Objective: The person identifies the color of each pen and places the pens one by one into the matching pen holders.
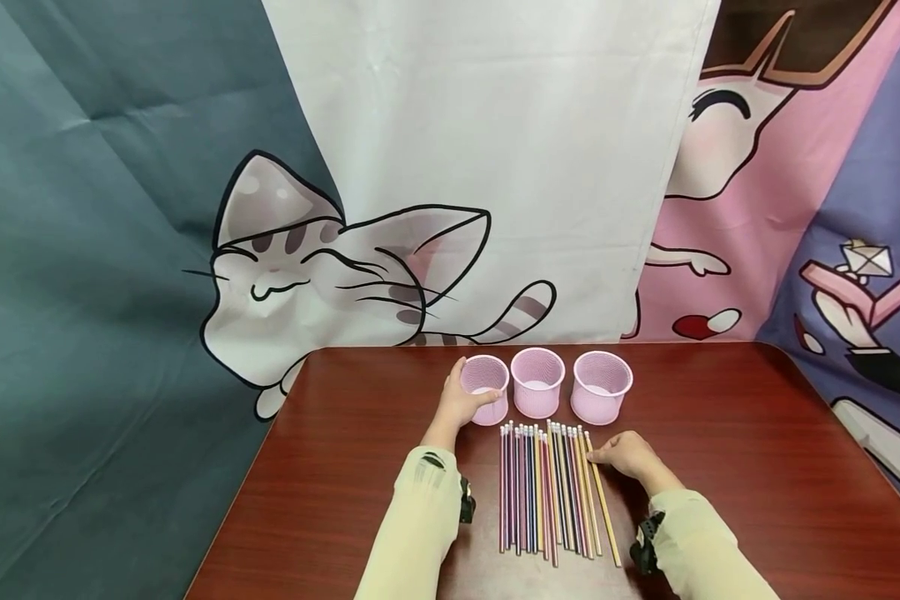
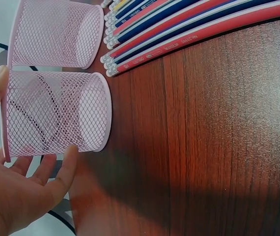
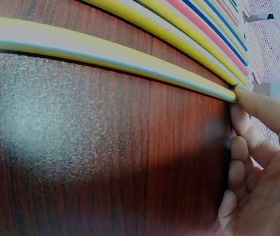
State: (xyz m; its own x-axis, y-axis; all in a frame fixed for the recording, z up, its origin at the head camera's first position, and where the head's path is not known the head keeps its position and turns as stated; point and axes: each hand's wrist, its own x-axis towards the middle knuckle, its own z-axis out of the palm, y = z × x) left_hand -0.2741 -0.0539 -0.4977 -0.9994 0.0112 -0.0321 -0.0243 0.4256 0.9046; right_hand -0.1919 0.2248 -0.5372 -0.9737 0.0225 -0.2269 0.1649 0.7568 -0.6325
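Observation:
At the left end of a row of three pink mesh pencil cups, my left hand (image 1: pixel 462 402) holds the left pencil cup (image 2: pixel 56 113), thumb across its front and fingers round its far left side. My right hand (image 1: pixel 627 455) pinches a yellow pencil (image 1: pixel 607 521) near its eraser end. In the right wrist view that yellow pencil (image 3: pixel 105 56) lies slanted, between thumb and forefinger (image 3: pixel 258 105). Left of it, several striped pencils (image 1: pixel 543 492) in red, blue, purple and yellow lie side by side, white erasers toward the cups.
The middle pencil cup (image 1: pixel 537 400) and the right pencil cup (image 1: pixel 600 408) stand upright near the back edge of the brown wooden table (image 1: pixel 330 500). A cartoon-printed curtain (image 1: pixel 510 167) hangs behind the table.

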